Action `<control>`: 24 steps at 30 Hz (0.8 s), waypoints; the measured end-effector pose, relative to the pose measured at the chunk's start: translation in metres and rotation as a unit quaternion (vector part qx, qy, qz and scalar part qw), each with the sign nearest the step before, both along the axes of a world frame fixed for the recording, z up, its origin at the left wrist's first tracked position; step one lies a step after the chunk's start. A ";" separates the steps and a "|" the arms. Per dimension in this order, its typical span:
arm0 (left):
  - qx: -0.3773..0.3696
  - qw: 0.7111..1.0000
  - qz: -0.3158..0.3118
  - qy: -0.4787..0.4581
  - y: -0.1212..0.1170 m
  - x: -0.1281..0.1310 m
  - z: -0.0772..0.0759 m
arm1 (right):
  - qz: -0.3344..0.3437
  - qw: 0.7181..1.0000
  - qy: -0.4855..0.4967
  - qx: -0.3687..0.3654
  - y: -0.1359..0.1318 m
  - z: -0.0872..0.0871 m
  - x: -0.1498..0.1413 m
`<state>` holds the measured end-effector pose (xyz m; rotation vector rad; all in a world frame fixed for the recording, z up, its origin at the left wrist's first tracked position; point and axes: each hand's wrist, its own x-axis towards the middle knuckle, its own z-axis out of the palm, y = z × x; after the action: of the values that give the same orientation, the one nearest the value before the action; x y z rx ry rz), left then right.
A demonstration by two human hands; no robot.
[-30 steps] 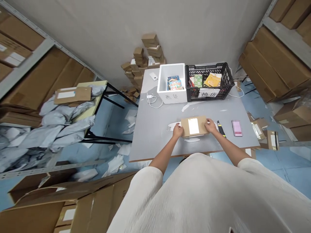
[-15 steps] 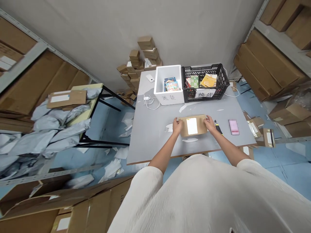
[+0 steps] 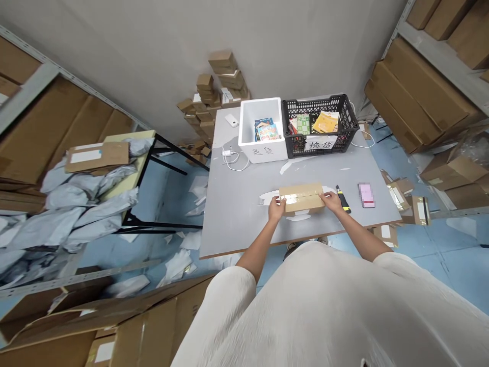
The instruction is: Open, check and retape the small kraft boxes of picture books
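A small brown cardboard box [image 3: 301, 196] is held between my two hands over the grey table [image 3: 237, 219]. Clear tape runs along the seam on its upper face, and part of a white label shows low on the near side. My left hand [image 3: 277, 208] grips its left end; my right hand [image 3: 331, 201] grips the right end, fingers closed on the edge. Just right of my right hand lies a black and yellow utility knife [image 3: 343, 199]. Farther right is a pink phone-shaped object [image 3: 367, 195], blurred out.
At the back stand a white foam box [image 3: 263, 152] and a black plastic crate [image 3: 321, 149], both holding booklets or packets. A white cable [image 3: 237, 165] lies left of them. Grey mailing bags [image 3: 95, 209] pile on a side table. Stacked cartons [image 3: 225, 76] stand by the wall.
The box has been turned over between my hands: the large white label faced up before, and the taped seam faces up now. My view has shifted slightly.
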<state>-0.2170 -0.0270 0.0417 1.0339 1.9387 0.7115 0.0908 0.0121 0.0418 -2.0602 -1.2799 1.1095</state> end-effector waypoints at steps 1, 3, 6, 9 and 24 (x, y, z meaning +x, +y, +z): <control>0.007 1.000 0.001 -0.007 -0.002 0.000 -0.003 | -0.004 1.000 0.007 0.010 -0.002 -0.003 0.000; 0.014 1.000 0.013 -0.018 -0.002 0.001 -0.008 | -0.015 0.999 0.020 0.035 -0.001 -0.008 -0.002; 0.017 0.999 0.029 -0.031 0.002 0.004 -0.011 | -0.028 0.997 0.028 0.063 0.004 -0.011 -0.009; 0.024 0.998 0.035 -0.039 0.005 0.006 -0.011 | -0.021 0.997 0.034 0.066 0.009 -0.009 -0.013; 0.016 0.996 0.001 -0.084 0.006 0.004 0.008 | 0.088 0.981 0.148 0.086 -0.005 0.009 0.003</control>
<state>-0.2130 -0.0205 0.0498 0.9598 1.7883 0.8074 0.0941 0.0070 0.0503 -1.6117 -1.3712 1.2767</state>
